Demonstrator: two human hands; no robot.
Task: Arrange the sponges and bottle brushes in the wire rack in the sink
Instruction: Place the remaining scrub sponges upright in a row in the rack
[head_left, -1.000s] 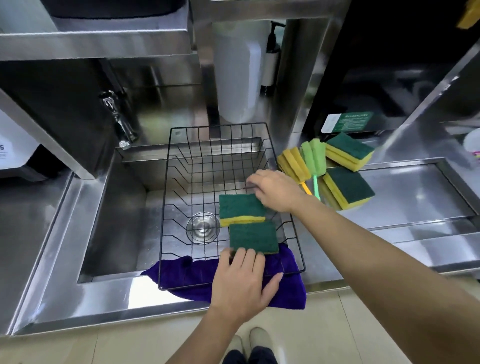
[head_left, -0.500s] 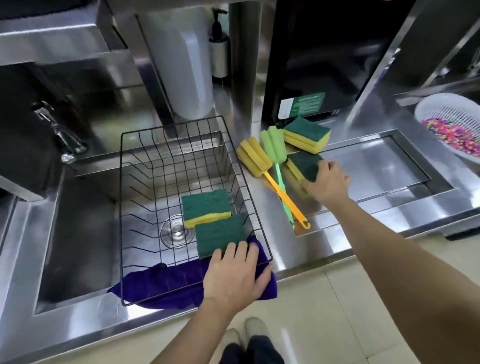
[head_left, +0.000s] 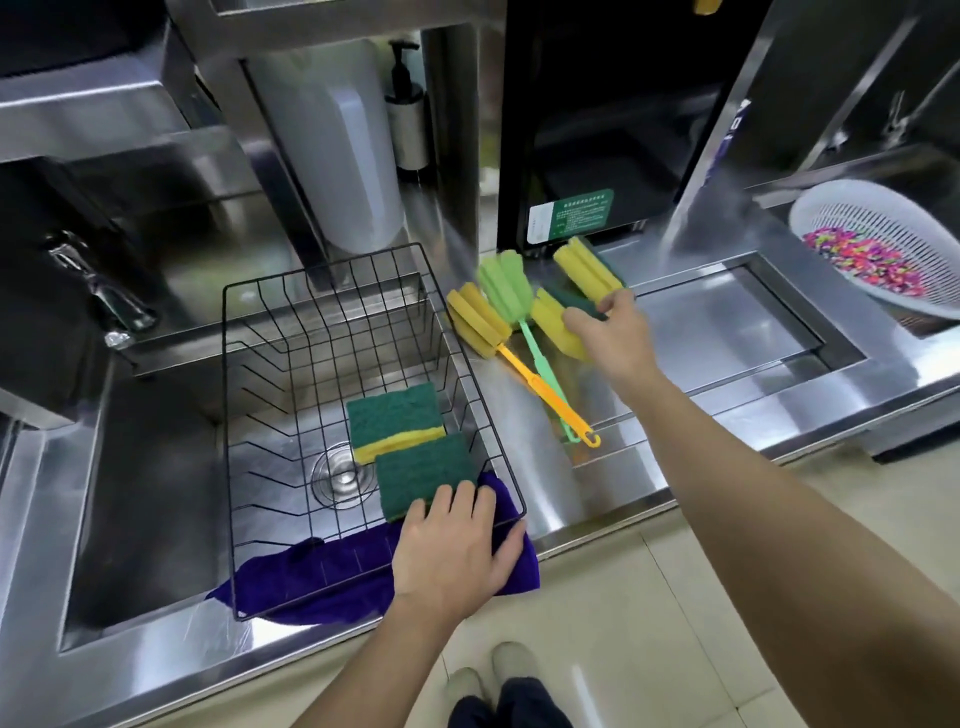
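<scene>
**Desk:** Two sponges in so far; where does it all sit, biggest thing first?

**Photographer:** Stainless-steel sink basin (head_left: 156, 467) at left; black wire rack (head_left: 249, 395) sits in it, its near rim resting on a purple cloth (head_left: 322, 587) draped over the sink's front edge; two green-topped yellow scouring sponges (head_left: 395, 415) lie flat in the rack's right near corner, touching each other, one partly over the other.

**Desk:** And what is left?

**Photographer:** By my reading, roughly half; on the steel counter (head_left: 727, 332) right of the sink lie a yellow sponge-headed bottle brush with orange handle (head_left: 480, 325) and a green sponge-headed bottle brush with green handle (head_left: 506, 288), side by side, handles crossing near the counter's front edge; behind them, two more green-and-yellow sponges (head_left: 587, 270), blurred.

**Desk:** Hands?

**Photographer:** Left hand (head_left: 452, 545) lies flat on the rack's near rim, fingers spread, gripping nothing, fingertips touching the nearer sponge; right hand (head_left: 608, 332) has fingers closed around the counter sponges; whether one or both are caught I cannot tell.

**Desk:** Room to work?

**Photographer:** Rack's left and rear parts stand free; its right wall rises between counter and sponges, so anything carried must clear that rim; a white plastic colander of coloured bits (head_left: 852, 228) sits well apart at far right.
</scene>
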